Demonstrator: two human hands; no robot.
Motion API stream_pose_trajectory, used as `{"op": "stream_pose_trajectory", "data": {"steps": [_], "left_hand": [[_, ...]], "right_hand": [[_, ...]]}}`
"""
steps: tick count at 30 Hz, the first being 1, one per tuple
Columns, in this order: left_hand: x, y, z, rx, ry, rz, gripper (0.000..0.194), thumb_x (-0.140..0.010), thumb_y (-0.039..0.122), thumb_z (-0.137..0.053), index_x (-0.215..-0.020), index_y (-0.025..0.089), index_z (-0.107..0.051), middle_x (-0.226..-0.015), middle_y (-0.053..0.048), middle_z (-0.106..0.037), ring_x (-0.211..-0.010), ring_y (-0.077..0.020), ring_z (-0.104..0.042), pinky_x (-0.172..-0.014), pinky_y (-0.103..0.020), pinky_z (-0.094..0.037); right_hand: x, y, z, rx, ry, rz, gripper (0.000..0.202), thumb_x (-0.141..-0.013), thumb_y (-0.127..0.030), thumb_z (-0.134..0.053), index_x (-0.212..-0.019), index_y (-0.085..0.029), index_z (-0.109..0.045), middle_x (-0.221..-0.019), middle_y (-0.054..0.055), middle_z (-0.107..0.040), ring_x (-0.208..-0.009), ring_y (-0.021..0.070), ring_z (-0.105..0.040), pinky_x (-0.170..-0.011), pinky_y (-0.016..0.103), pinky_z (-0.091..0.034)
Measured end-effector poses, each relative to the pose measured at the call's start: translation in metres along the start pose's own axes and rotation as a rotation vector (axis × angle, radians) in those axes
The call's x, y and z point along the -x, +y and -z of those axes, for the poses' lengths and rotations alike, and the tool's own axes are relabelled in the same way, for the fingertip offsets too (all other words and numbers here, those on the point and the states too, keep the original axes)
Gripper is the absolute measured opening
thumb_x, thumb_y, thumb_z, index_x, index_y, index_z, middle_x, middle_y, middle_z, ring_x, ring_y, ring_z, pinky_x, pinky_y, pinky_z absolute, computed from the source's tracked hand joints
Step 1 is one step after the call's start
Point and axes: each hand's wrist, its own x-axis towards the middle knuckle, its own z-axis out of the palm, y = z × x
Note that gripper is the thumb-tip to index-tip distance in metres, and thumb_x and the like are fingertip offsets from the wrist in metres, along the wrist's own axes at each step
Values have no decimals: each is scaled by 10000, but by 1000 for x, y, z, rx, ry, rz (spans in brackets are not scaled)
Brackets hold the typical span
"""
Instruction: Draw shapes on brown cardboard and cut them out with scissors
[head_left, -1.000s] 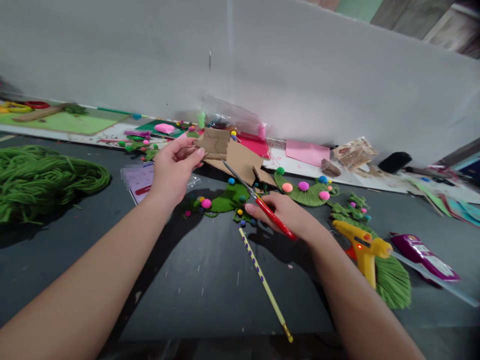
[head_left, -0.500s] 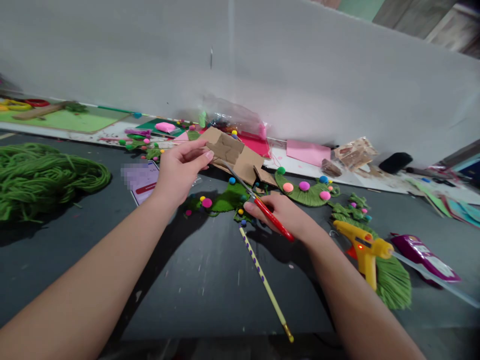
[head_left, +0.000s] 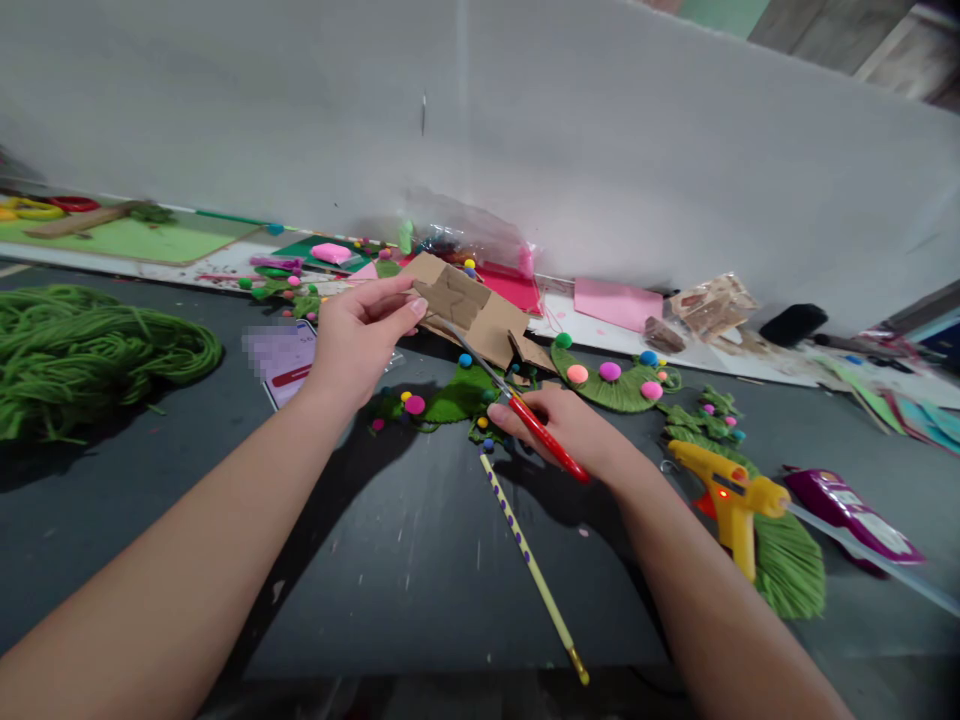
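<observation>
Between the thumb and fingers of my left hand (head_left: 364, 325) is the near left edge of a brown cardboard piece (head_left: 499, 325), which has dark lines on it. My right hand (head_left: 559, 425) is closed on red-handled scissors (head_left: 544, 435). Their blades point up and left to the cardboard's near edge, close to my left fingertips; whether they are parted is hard to tell. Below the cardboard lies a green leafy piece (head_left: 457, 395) with colored pompoms. A yellow stick (head_left: 529, 560) with purple dots lies nearer to me.
Green yarn (head_left: 97, 365) lies at the left, beside a phone (head_left: 289, 360). At the right are a yellow glue gun (head_left: 727, 495) with its light on, a purple packet (head_left: 851, 515) and a green yarn-wrapped curve (head_left: 611, 385) with pompoms. A wall rises behind.
</observation>
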Motion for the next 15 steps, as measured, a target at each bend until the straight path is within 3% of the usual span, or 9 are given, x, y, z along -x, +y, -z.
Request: {"op": "stream_pose_trajectory", "data": {"steps": [4, 10, 15], "left_hand": [[2, 2, -1, -19, -23, -18, 346, -671, 260, -884, -1008, 219, -813, -887, -42, -781, -804, -172, -713, -704, -301, -617], [-4, 2, 3, -21, 35, -39, 349, -670, 254, -870, -1014, 240, -809, -910, -22, -789, -836, -167, -728, -766, -305, -627], [-2, 1, 3, -35, 31, -42, 351, -684, 259, -875, -1028, 240, -807, -909, -36, -783, -854, -188, -728, -714, -311, -633]], "right_hand": [[0, 0, 0, 7, 18, -3, 552, -902, -661, -598, -622, -208, -450, -565, -34, -454, -532, 115, -378, -519, 304, -277], [0, 2, -1, -5, 10, 5, 548, -912, -654, -581, -632, -209, -429, -562, -36, -448, -530, 117, -389, -523, 299, -292], [0, 3, -1, -15, -3, -2, 544, -916, -659, -568, -637, -214, -425, -559, -29, -461, -515, 118, -391, -517, 306, -291]]}}
